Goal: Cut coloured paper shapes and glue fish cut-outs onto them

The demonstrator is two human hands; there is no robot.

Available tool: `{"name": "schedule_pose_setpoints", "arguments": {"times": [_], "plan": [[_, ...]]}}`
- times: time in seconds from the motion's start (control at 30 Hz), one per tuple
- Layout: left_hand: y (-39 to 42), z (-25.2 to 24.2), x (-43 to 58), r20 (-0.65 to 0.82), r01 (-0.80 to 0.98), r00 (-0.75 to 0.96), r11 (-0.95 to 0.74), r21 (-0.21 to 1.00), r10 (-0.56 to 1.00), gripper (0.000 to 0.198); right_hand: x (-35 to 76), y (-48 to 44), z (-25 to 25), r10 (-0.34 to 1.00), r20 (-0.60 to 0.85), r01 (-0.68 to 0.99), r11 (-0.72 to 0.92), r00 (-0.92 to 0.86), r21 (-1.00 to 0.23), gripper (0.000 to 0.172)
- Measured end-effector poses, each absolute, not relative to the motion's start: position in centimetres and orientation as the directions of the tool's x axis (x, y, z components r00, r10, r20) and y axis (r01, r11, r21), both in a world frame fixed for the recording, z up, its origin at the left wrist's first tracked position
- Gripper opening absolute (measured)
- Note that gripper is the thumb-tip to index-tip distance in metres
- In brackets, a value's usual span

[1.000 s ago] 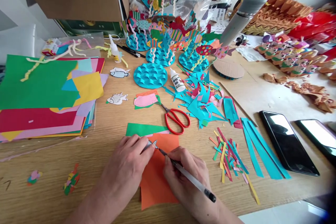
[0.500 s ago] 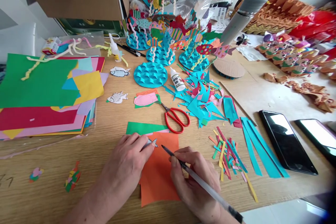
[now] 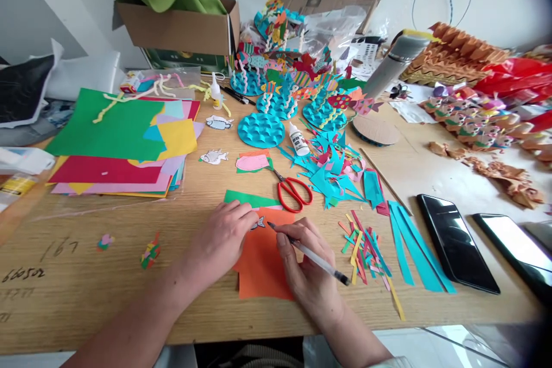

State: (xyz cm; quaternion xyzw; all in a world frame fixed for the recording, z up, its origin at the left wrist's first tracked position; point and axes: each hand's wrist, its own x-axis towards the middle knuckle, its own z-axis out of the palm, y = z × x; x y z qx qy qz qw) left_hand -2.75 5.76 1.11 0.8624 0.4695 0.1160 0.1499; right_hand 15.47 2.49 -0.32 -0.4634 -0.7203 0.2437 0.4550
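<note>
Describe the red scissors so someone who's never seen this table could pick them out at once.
On the wooden table, find the big heap of teal paper scraps near the middle. Lying just left of it are the scissors, with two looped red handles and the blades angled up and to the left, the only red-handled tool among the paper.
</note>
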Motion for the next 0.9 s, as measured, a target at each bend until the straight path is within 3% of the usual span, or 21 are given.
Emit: {"name": "schedule_pose_setpoints", "arguments": {"times": [0.3,0.63,0.9], "plan": [[6.6,0.7,-4.0,0.066,0.715,0.572,-0.536,0.448,0.818,0.029,14.9,2.3,-0.6,0.898,0.394,0.432,0.439,-0.194,-0.788,0.007],[7.4,1.1,-4.9,-0.01,0.632,0.637,-0.515,0.578,0.771,0.041,14.3,2.5,0.7,0.905,0.306,0.443,0.414,-0.296,-0.795,0.011],[7.9,1.0,-5.3,-0.032,0.578,0.65,-0.466,0.67,0.759,0.034,12.6,2.4,0.4,0.833,0.466,0.54,0.55,-0.298,-0.638,0.011]]}}
